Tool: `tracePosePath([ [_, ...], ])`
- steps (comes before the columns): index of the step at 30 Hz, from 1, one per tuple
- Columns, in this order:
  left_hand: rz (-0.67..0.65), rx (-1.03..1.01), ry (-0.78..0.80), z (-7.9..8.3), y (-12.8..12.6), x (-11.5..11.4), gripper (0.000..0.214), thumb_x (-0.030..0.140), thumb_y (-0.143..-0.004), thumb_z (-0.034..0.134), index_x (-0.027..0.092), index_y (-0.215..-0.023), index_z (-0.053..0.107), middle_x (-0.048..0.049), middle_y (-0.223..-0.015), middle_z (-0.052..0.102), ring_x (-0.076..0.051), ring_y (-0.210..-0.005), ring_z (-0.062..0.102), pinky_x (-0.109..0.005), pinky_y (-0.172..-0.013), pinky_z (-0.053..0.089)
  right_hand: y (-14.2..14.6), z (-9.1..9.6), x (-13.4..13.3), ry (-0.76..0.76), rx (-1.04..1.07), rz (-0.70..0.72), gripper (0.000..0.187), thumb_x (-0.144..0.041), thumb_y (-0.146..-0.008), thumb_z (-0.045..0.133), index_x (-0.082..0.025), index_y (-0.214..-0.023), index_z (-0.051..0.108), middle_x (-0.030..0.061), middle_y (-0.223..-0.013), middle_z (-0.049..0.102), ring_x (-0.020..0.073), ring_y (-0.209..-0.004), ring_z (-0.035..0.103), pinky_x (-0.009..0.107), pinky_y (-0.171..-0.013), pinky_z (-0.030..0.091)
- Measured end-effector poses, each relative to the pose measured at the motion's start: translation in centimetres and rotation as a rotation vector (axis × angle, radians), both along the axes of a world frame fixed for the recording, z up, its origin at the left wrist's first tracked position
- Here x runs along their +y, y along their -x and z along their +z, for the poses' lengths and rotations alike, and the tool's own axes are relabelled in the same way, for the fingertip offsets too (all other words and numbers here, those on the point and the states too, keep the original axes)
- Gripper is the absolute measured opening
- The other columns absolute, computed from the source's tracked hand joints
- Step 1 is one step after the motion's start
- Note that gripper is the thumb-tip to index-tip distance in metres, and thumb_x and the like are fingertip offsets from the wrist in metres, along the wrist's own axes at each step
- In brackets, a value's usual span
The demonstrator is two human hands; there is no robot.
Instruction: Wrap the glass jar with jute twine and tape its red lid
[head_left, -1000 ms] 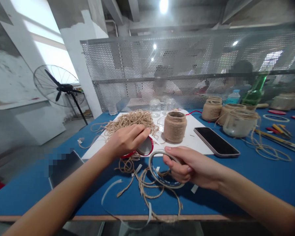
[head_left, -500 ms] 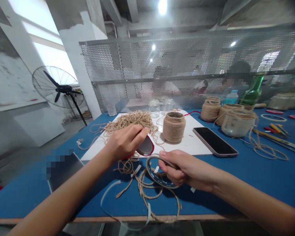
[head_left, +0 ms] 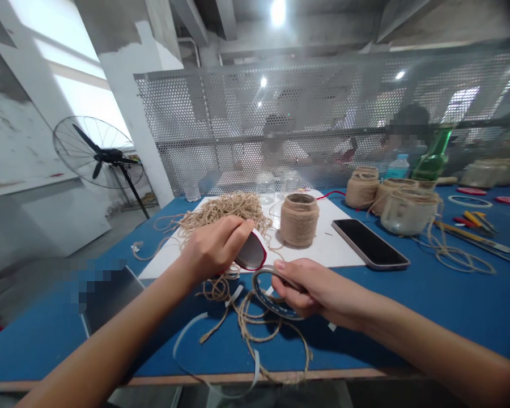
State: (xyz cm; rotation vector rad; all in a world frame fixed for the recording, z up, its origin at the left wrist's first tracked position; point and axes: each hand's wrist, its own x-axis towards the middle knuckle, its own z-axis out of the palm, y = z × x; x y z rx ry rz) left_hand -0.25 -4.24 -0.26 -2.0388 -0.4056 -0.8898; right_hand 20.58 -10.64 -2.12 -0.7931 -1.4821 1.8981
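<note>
My left hand [head_left: 215, 246] grips a curved piece with a grey-white inner face and a red edge [head_left: 251, 254]; its exact kind is unclear. In my right hand [head_left: 304, 286] is a roll of tape [head_left: 272, 306], pinched between thumb and fingers. The tape roll nearly meets the red-edged piece, and I cannot tell whether they touch. Beneath both hands lie loose loops of jute twine [head_left: 259, 334] and a curled white strip [head_left: 189, 328]. Just beyond stands a twine-wrapped jar [head_left: 300, 222] on a white sheet [head_left: 340, 252], beside a heap of twine [head_left: 233, 207].
A phone [head_left: 369, 243] lies to the right. Behind it are wrapped jars [head_left: 362, 187], a partly wrapped glass jar [head_left: 409, 212], a green bottle [head_left: 434, 156] and cutting tools [head_left: 478, 222]. A perforated metal screen [head_left: 221, 124] closes the far side, with people behind it. A fan [head_left: 106, 156] stands left.
The whole view has shifted very slightly. Both hands keep their holds, and the red-edged piece is tilted a little differently, showing more of its white outer side.
</note>
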Motion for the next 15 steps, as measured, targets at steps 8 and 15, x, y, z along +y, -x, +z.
tracePosePath([
  [8, -0.001, 0.015, -0.025, 0.59, -0.18, -0.55, 0.018, 0.011, -0.084, 0.046, 0.009, -0.1, 0.053, -0.0088, -0.086, 0.063, -0.014, -0.076, 0.061, -0.022, -0.061, 0.048, -0.17, 0.53, 0.22, -0.05, -0.095, -0.035, 0.041, -0.042, -0.091, 0.034, -0.015, -0.064, 0.049, -0.0102, -0.036, 0.024, 0.0048, -0.037, 0.013, 0.019, -0.038, 0.012],
  [15, 0.013, -0.005, -0.013, 0.51, -0.24, -0.67, 0.018, 0.011, -0.084, 0.047, 0.01, -0.101, 0.053, -0.0077, -0.086, 0.064, -0.013, -0.075, 0.061, -0.021, -0.061, 0.047, 0.19, 0.35, 0.1, -0.023, -0.105, -0.01, 0.045, -0.044, -0.092, 0.03, -0.015, -0.062, 0.048, -0.01, -0.036, 0.025, 0.0048, -0.037, 0.014, 0.019, -0.038, 0.014],
])
